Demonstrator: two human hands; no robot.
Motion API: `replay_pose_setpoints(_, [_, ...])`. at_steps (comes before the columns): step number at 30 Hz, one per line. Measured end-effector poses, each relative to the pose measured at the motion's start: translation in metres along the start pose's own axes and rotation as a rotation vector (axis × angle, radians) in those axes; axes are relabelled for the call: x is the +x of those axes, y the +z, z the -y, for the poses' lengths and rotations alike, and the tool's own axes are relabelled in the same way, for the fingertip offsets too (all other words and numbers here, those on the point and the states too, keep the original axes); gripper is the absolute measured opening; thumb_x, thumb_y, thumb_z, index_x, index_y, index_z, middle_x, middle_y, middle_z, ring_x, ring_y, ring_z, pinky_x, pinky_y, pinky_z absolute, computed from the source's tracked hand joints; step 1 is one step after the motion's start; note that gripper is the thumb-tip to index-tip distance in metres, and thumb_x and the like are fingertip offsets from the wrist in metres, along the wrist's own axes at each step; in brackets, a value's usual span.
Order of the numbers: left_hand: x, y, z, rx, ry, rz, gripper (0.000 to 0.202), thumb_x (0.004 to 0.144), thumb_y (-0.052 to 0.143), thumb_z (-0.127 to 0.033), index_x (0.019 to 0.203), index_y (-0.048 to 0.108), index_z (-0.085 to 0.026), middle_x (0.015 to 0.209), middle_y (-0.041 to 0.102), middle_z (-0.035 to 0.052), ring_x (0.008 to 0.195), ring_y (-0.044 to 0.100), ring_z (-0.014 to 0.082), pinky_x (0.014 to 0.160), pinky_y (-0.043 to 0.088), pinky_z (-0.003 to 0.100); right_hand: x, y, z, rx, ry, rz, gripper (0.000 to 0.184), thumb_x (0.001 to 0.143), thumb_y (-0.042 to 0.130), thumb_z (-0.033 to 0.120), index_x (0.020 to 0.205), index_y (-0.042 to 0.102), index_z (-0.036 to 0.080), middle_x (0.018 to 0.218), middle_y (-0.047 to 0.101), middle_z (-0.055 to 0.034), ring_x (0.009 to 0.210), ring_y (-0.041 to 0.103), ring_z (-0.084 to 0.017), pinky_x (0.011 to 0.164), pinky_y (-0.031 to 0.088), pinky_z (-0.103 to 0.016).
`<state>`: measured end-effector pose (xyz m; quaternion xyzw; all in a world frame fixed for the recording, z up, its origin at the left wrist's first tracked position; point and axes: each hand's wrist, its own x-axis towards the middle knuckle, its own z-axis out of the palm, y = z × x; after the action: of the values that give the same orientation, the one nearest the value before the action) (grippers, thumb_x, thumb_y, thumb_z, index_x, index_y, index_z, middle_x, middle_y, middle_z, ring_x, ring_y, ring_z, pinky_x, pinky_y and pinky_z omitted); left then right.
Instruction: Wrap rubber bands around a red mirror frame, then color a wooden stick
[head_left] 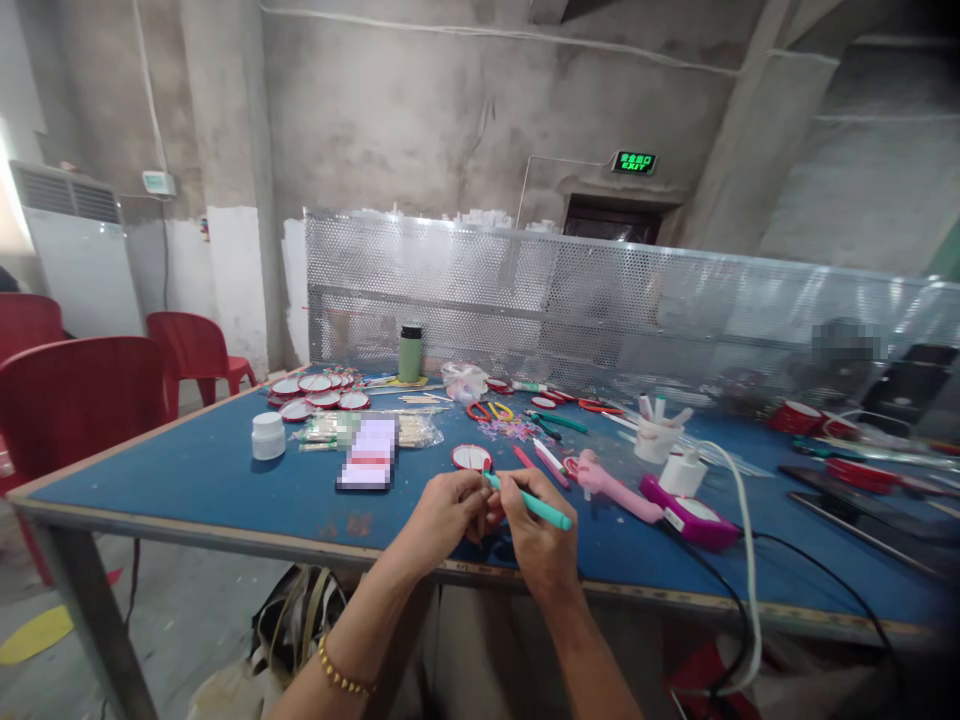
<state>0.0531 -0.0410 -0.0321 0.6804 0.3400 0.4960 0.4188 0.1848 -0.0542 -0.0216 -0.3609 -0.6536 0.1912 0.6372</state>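
My right hand (541,530) grips a teal pen (534,503), its tip pointing left toward my left hand. My left hand (444,512) is closed in a pinch on a small thin thing I cannot make out, held just over the near edge of the blue table (195,480). Both hands meet at the centre front. A small red-rimmed round disc (471,457) lies on the table just beyond them.
A phone (369,453), a white jar (268,436), a bag of wooden sticks (409,428), several red-rimmed discs (319,391), a green bottle (409,353), scissors (491,410), a pink glue gun (611,485) and cables (742,540) lie about. Red chairs (79,395) stand left. A perforated metal screen (600,300) backs the table.
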Motion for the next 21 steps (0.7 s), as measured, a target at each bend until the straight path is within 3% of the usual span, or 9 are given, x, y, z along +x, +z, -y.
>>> replay_pose_setpoints(21, [0.002, -0.0006, 0.0034, 0.014, 0.006, -0.002, 0.027, 0.088, 0.049, -0.033, 0.067, 0.052, -0.017, 0.056, 0.053, -0.0019, 0.049, 0.051, 0.0106, 0.049, 0.04, 0.02, 0.0001, 0.0011, -0.0048, 0.031, 0.027, -0.019, 0.02, 0.088, 0.061, 0.035, 0.076, 0.063, 0.018, 0.059, 0.068, 0.0008, 0.044, 0.061, -0.012, 0.046, 0.052, -0.021])
